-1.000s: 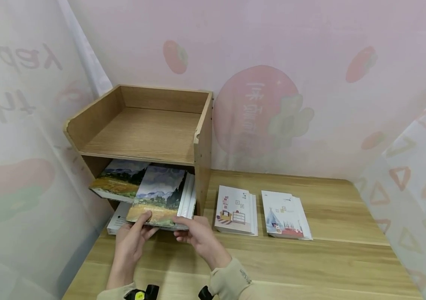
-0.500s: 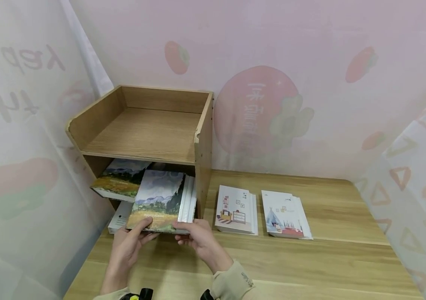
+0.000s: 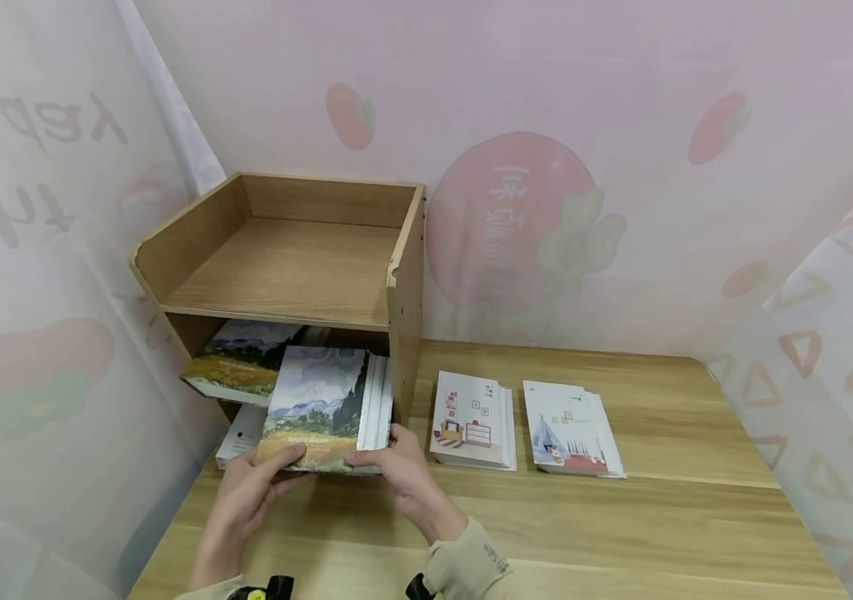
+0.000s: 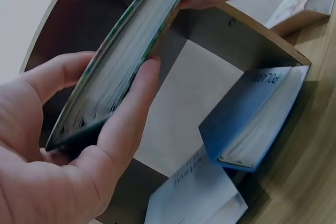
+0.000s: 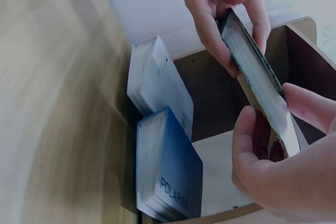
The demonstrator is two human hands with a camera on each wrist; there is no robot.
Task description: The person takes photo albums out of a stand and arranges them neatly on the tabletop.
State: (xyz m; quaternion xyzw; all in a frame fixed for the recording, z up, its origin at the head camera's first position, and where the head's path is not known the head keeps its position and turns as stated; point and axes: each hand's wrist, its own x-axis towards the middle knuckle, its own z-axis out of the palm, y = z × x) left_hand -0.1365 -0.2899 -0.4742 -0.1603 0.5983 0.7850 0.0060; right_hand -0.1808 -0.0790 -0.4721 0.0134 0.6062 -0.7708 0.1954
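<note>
Both hands hold a photo album (image 3: pixel 317 404) with a landscape painting on its cover, at the front of the wooden shelf's middle level. The left hand (image 3: pixel 242 496) pinches its near left corner, thumb on the cover and fingers beneath. At the near right corner the right hand (image 3: pixel 413 483) grips it the same way. A matching landscape album (image 3: pixel 239 362) lies left of it, jutting out over the shelf's edge. In the left wrist view the held album's page block (image 4: pixel 123 59) shows between thumb and fingers.
The wooden shelf unit (image 3: pixel 299 258) stands at the table's left. In its bottom compartment are a blue album (image 5: pixel 170 169) and a white album (image 5: pixel 160 77). Two illustrated white albums, a left one (image 3: pixel 471 421) and a right one (image 3: pixel 572 429), lie on the table (image 3: pixel 666 517).
The held album has come a little toward the person and out from under the top shelf, both hands still gripping it. The other albums have stayed put.
</note>
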